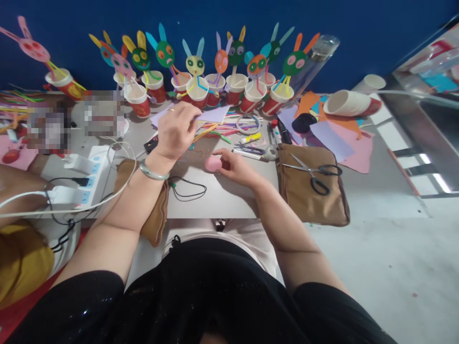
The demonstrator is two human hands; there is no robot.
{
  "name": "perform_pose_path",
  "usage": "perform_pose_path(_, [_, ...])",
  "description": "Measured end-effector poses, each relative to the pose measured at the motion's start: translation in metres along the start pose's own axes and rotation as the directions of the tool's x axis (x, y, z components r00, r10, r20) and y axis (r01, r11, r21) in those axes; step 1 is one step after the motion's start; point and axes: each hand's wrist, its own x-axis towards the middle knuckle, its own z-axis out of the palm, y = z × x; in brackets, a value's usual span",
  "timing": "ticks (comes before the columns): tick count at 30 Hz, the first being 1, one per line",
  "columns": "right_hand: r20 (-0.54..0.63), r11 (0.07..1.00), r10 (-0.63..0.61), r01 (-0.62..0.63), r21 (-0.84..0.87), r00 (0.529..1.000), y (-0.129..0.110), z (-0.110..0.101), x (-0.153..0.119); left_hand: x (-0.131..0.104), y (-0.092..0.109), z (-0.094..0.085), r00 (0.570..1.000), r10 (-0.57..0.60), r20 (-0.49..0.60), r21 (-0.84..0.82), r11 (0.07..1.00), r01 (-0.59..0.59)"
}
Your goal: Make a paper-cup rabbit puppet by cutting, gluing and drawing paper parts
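Note:
My right hand (233, 166) is closed on a small rounded pink paper piece (213, 164), pinched at its right edge over the grey table. Farther forward, my left hand (177, 129), wearing a ring and a pale bangle (153, 173), hovers by lilac paper (216, 114). Its fingers curl downward and the tips are hidden, so whatever they hold does not show. Colourful pipe cleaners (211, 130) lie just past my hands. Behind them stand several red and white paper cups (198, 93) bearing paper rabbit heads (194, 65) on pipe-cleaner stems.
Scissors (315, 172) rest on a brown pouch (311, 205) at right. A yellow glue stick (251, 138), markers (285, 131) and coloured paper sheets (358, 148) lie beyond. At left are a power strip (93, 172) with cables and another person's arm (21, 191). A black cord loop (190, 191) lies near the front edge.

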Motion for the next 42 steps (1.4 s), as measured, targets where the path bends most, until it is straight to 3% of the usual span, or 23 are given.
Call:
perform_pose_path(6, [0.033, 0.996, 0.075, -0.077, 0.046, 0.997, 0.002, -0.005, 0.004, 0.001, 0.006, 0.022, 0.950, 0.038, 0.311, 0.098, 0.993, -0.071])
perform_pose_path(10, [0.191, 0.983, 0.155, -0.170, 0.065, 0.969, 0.002, -0.025, 0.003, -0.002, 0.006, 0.034, 0.828, 0.138, 0.543, -0.001, 0.987, -0.163])
perform_pose_path(12, [0.239, 0.971, 0.231, -0.238, -0.003, 0.943, 0.002, -0.037, 0.000, -0.003, 0.001, 0.035, 0.761, 0.189, 0.621, -0.122, 0.982, -0.144])
perform_pose_path(13, [0.236, 0.960, 0.281, -0.274, -0.063, 0.930, 0.002, -0.042, -0.002, -0.002, -0.002, 0.035, 0.755, 0.191, 0.628, -0.168, 0.980, -0.108])
perform_pose_path(14, [0.201, 0.941, 0.329, -0.304, -0.145, 0.923, 0.001, -0.046, -0.004, -0.001, -0.006, 0.033, 0.774, 0.172, 0.609, -0.198, 0.978, -0.061])
perform_pose_path(16, [0.043, 0.875, 0.377, -0.341, -0.344, 0.925, -0.006, -0.048, -0.006, 0.004, -0.014, 0.028, 0.868, 0.072, 0.492, -0.218, 0.975, 0.043])
perform_pose_path(18, [-0.102, 0.815, 0.299, -0.309, -0.490, 0.949, -0.018, -0.040, -0.004, 0.009, -0.021, 0.023, 0.953, -0.060, 0.297, -0.229, 0.964, 0.132])
perform_pose_path(19, [-0.097, 0.819, 0.238, -0.253, -0.515, 0.966, -0.025, -0.032, 0.000, 0.011, -0.025, 0.022, 0.972, -0.117, 0.202, -0.237, 0.958, 0.164])
perform_pose_path(21, [0.015, 0.856, 0.118, -0.094, -0.509, 0.993, -0.040, -0.012, 0.015, 0.014, -0.030, 0.021, 0.979, -0.196, 0.052, -0.251, 0.947, 0.203])
perform_pose_path(23, [0.140, 0.885, 0.053, 0.018, -0.465, 0.989, -0.050, 0.010, 0.037, 0.015, -0.033, 0.023, 0.973, -0.226, -0.039, -0.259, 0.943, 0.209])
perform_pose_path(27, [0.146, 0.887, 0.050, 0.024, -0.461, 0.988, -0.056, 0.040, 0.087, 0.014, -0.034, 0.025, 0.968, -0.218, -0.124, -0.252, 0.950, 0.182])
perform_pose_path(33, [0.235, 0.828, 0.167, -0.007, -0.560, 0.958, -0.059, 0.056, 0.129, 0.014, -0.038, 0.023, 0.967, -0.215, -0.137, -0.225, 0.957, 0.181])
perform_pose_path(42, [0.243, 0.849, 0.189, -0.034, -0.527, 0.951, -0.061, 0.066, 0.136, 0.013, -0.039, 0.023, 0.975, -0.203, -0.095, -0.225, 0.958, 0.178])
